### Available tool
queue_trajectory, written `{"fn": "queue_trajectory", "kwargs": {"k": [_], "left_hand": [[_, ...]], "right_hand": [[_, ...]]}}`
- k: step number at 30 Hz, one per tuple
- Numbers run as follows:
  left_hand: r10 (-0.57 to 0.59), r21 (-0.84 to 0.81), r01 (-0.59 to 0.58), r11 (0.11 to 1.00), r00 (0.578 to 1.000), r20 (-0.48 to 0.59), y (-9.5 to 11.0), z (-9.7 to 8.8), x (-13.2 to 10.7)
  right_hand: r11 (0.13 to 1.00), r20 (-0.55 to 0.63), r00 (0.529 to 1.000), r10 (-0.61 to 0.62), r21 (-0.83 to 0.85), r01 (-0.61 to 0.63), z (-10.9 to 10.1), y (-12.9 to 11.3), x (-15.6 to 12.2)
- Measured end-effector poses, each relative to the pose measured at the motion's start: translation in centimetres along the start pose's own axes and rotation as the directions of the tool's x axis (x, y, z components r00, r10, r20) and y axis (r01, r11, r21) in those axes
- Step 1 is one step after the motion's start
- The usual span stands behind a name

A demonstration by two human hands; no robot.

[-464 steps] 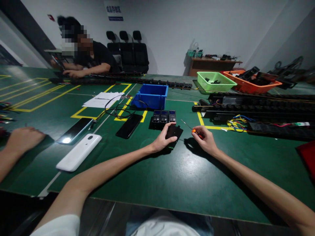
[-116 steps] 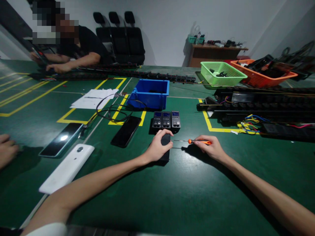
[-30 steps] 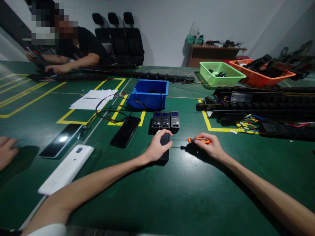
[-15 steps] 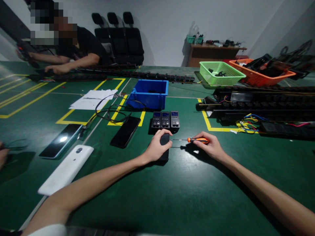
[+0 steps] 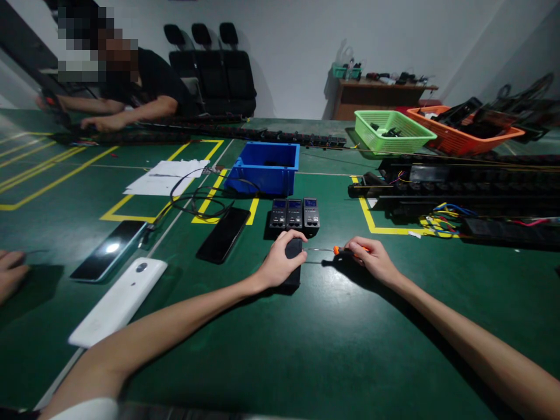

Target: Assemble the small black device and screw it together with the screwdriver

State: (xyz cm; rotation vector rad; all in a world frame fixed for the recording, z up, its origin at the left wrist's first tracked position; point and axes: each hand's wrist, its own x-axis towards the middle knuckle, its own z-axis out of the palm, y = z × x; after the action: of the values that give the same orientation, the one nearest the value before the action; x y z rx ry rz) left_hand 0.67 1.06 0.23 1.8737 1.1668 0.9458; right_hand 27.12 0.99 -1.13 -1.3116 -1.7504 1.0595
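A small black box-shaped device (image 5: 292, 279) rests on the green table, with my left hand (image 5: 280, 261) wrapped round it, thumb on its right side. My right hand (image 5: 371, 256) grips the orange and black handle of a screwdriver (image 5: 336, 250). Its thin shaft points left and its tip meets, or nearly meets, the device's right side; the exact contact is too small to tell. Just beyond my left hand stand three black modules (image 5: 294, 214) in a row, each with a bluish panel on top.
Left of my hands lie a black phone (image 5: 224, 235), another phone (image 5: 109, 249) on a cable and a white phone (image 5: 118, 303). Behind are a blue bin (image 5: 265, 178), green basket (image 5: 394, 137) and orange basket (image 5: 464, 140). Wired black rails (image 5: 437, 186) lie right. A co-worker (image 5: 144, 87) sits far left; another person's hand (image 5: 11, 274) shows at the left edge.
The fingers of my right hand have shifted on the screwdriver handle, covering more of it. My left hand keeps its hold. The other person's hand at the left edge has come further into view.
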Motion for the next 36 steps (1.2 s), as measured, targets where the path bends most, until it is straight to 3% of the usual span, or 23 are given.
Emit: {"fn": "queue_trajectory", "kwargs": {"k": [9,28,32,36], "left_hand": [[0.013,-0.005,-0.013,1.000,1.000,-0.002,-0.10,0.02,-0.05],[0.001,-0.020,-0.001,1.000,1.000,-0.001,-0.20,0.02,0.02],[0.000,-0.022,0.001,1.000,1.000,0.002,-0.28,0.06,0.02],[0.005,-0.026,-0.005,1.000,1.000,0.008,-0.25,0.05,-0.04]], "right_hand": [[0.992,-0.036,0.997,-0.071,-0.106,0.067,0.01,-0.28,0.04],[0.982,-0.065,0.986,-0.155,-0.123,0.147,0.14,-0.91,-0.71],[0.991,-0.093,0.988,-0.127,-0.060,0.121,0.13,-0.82,-0.60],[0.982,-0.102,0.993,-0.061,0.173,0.078,0.00,-0.16,-0.49]]}}
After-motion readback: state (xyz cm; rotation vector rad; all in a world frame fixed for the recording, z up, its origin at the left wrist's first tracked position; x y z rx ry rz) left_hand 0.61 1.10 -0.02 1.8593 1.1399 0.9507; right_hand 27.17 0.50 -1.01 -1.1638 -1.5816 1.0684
